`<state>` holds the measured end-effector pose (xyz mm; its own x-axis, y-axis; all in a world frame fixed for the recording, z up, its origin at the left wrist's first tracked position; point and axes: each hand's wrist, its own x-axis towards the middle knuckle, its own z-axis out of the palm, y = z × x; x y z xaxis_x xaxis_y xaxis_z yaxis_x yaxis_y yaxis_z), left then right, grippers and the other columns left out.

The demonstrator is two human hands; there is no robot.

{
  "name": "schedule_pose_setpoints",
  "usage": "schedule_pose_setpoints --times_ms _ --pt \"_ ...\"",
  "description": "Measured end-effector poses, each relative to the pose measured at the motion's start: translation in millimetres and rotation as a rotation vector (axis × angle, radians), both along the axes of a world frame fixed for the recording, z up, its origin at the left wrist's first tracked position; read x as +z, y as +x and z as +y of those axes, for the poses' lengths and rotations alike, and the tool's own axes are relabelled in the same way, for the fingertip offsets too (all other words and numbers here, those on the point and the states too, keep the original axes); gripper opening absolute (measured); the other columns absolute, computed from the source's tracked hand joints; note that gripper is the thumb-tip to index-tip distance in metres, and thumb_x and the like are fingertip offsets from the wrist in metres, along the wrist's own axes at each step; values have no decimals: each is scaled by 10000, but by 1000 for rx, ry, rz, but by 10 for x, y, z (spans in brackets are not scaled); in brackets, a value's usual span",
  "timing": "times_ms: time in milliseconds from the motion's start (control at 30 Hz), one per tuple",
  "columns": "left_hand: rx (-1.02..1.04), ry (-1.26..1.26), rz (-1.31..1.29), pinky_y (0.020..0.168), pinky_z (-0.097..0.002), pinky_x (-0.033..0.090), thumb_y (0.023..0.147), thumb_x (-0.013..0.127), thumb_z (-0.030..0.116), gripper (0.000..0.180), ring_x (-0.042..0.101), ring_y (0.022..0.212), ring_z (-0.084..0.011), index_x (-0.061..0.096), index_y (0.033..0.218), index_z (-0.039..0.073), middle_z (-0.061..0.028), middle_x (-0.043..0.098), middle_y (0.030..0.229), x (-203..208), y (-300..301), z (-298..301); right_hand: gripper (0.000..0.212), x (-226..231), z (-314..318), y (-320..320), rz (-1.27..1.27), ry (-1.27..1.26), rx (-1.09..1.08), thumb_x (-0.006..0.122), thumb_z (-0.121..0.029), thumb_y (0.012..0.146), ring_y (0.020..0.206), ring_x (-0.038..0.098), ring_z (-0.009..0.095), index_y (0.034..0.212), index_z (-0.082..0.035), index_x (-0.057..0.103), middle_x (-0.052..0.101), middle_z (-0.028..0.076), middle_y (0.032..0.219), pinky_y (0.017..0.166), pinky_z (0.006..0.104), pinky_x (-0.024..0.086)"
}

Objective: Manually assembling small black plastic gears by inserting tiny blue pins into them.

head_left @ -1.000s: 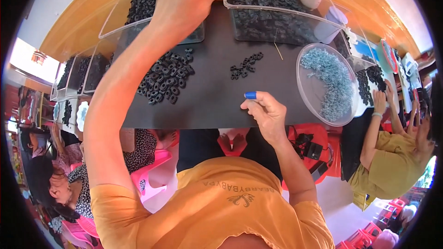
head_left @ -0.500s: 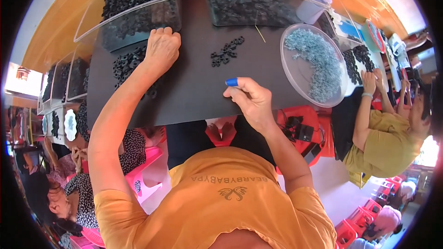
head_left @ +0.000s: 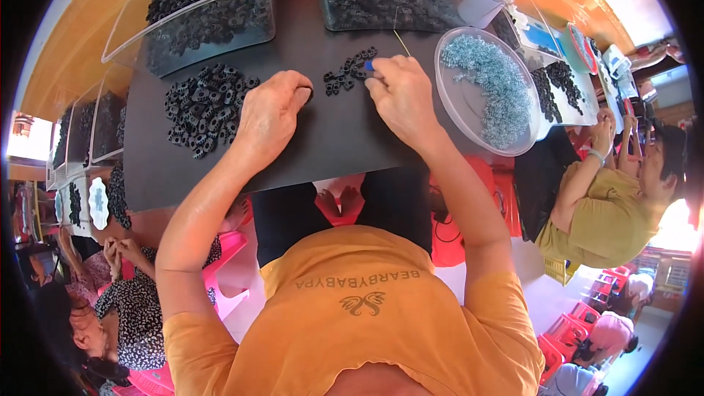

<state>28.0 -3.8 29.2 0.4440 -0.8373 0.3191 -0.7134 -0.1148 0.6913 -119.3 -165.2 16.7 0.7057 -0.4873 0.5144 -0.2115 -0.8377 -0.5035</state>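
Note:
My left hand (head_left: 273,114) is closed, with a small black part (head_left: 309,94) at its fingertips, just right of a heap of small black ring-like parts (head_left: 209,110) on the dark table. My right hand (head_left: 403,95) wears a blue finger cover (head_left: 369,65) on one finger. Its fingers are pinched together at the right side of a smaller group of black parts (head_left: 341,81); what they hold, if anything, is hidden. A thin yellow stick (head_left: 401,42) lies just beyond that hand. Right of it, a round clear dish (head_left: 462,114) holds many tiny pale-blue clear pieces.
Two clear bins, one at the back left (head_left: 220,45) and one at the back middle (head_left: 389,27), are full of black parts. A pale cup (head_left: 486,0) stands by the second. Co-workers sit left and right; one at right wears an olive shirt (head_left: 605,213).
My left hand has come back from beside the left bin, toward me and rightward, now with a black part. My right hand has moved forward to the small group. The view has shifted slightly.

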Motion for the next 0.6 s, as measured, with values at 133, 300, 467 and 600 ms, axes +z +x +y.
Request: schedule_pose_setpoints --times_ms 133,300,467,600 --pt "41 -42 489 584 -262 465 881 569 102 126 567 600 -119 633 954 21 -65 607 701 -66 -126 43 161 -102 -18 112 105 -159 -26 667 -67 724 863 522 313 879 -27 651 573 128 867 743 407 445" --pt "-4 -39 744 658 -212 455 896 596 123 165 550 719 -73 630 1006 5 -18 622 823 -104 -137 75 137 -128 -13 159 92 -191 13 662 -30 685 850 505 326 799 2 594 536 161 851 702 422 448" --pt "-34 -130 923 686 -205 442 843 642 76 179 542 719 -67 641 1009 8 -9 622 834 -104 -211 64 145 -132 -7 105 81 -218 25 656 -22 701 801 505 322 823 -8 578 559 133 843 689 411 439" --pt "-29 -128 901 686 -203 441 834 648 68 201 542 719 -68 650 1027 10 -10 624 833 -104 -251 64 155 -91 62 24 27 -187 38 654 4 688 755 509 332 804 -9 550 554 141 790 676 417 433"
